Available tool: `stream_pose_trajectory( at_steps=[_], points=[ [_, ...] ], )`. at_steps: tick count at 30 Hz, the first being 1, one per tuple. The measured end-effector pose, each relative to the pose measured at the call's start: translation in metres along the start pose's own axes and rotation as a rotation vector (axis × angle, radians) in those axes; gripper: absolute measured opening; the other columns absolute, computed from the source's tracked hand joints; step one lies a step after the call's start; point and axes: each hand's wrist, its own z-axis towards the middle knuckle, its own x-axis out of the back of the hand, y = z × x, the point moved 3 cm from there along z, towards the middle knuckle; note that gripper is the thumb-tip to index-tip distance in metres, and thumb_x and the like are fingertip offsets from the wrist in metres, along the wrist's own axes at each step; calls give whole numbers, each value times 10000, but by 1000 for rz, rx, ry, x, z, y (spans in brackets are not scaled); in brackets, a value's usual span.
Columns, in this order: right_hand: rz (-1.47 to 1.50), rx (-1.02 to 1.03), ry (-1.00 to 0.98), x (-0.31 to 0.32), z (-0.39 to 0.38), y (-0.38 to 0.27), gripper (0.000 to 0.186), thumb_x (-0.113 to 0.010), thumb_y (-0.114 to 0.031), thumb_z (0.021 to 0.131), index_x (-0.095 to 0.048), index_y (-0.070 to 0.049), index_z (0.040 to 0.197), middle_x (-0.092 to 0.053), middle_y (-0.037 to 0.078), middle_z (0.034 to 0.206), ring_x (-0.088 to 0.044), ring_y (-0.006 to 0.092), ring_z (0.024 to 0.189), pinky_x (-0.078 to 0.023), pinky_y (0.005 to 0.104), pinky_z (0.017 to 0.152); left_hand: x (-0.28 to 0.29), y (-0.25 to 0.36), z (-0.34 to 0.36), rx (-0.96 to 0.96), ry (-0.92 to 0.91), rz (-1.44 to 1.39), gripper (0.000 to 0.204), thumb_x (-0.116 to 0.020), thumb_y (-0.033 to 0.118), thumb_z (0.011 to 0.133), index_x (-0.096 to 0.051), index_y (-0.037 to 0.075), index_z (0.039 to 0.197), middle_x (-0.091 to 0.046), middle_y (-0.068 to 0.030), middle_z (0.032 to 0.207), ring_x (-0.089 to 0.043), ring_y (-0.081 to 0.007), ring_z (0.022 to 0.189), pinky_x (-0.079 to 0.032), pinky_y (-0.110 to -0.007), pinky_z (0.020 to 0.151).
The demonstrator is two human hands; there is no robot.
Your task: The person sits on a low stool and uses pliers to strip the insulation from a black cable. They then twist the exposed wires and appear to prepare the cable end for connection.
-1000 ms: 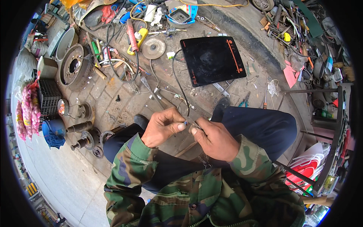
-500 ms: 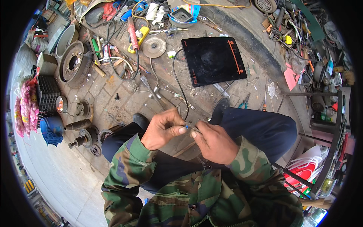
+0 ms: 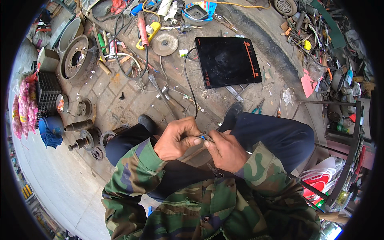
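Observation:
A thin blue wire (image 3: 203, 137) shows between my fingertips, in front of my lap. My left hand (image 3: 177, 139) pinches it between thumb and forefinger. Fingers closed, my right hand (image 3: 229, 149) meets the left at the same small spot; the wire runs in under its fingertips. A black cord (image 3: 189, 82) comes down from a flat black induction cooktop (image 3: 229, 62) on the ground and ends out of sight behind my left hand. Whether the blue wire belongs to this cord, I cannot tell.
Ahead lie a hammer (image 3: 166, 96), a yellow meter (image 3: 149, 36), a red-handled tool (image 3: 142, 29) and a round metal disc (image 3: 165, 44). Pliers (image 3: 259, 107) rest by my right knee. Wheel hubs (image 3: 89, 140) and a blue bucket (image 3: 52, 126) stand left; a metal rack (image 3: 354, 148) stands right.
Both hands have drawn closer together around the blue wire, and the right fingers have shifted over it. The view has tilted slightly.

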Motion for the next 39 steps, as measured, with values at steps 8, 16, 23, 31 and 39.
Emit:
stream_pose_trajectory(
  at_steps=[8, 16, 23, 31, 39],
  points=[
    [0, -11, -50, -2, -1, 3, 232, -548, -189, 999, -503, 20, 909, -551, 239, 718, -552, 466, 693, -404, 497, 620, 0, 2, -1, -20, -27, 124, 232, -756, 108, 872, -564, -12, 823, -537, -87, 774, -534, -194, 702, -428, -332, 647],
    [-8, -53, -132, -6, -8, 10, 212, -552, -158, 993, -508, 42, 939, -569, 264, 744, -558, 481, 703, -421, 496, 617, 1, 4, 2, -87, -86, 285, 166, -749, 6, 804, -584, -5, 817, -569, -106, 749, -572, -249, 675, -451, -365, 625],
    [104, -2, -16, -11, -5, 11, 235, -547, -183, 1004, -564, 50, 1026, -616, 202, 745, -611, 416, 671, -461, 447, 621, -5, -3, 1, 138, -19, -119, 99, -686, -36, 869, -594, -19, 835, -576, -20, 760, -534, -95, 737, -450, -299, 640],
    [127, 14, -157, -16, -13, 17, 222, -525, -174, 1017, -586, 37, 994, -652, 154, 760, -656, 328, 669, -503, 394, 634, 2, 7, 4, -24, -207, 154, 86, -682, -60, 858, -617, -6, 842, -601, -79, 761, -566, -136, 718, -454, -307, 652],
    [281, 30, -26, -11, -4, 1, 218, -539, -182, 1010, -576, 28, 963, -614, 158, 696, -642, 350, 624, -474, 392, 583, -2, 7, 0, 111, -78, -250, 220, -753, 152, 910, -596, 8, 854, -540, -3, 799, -492, -78, 740, -407, -266, 659]
  ],
)
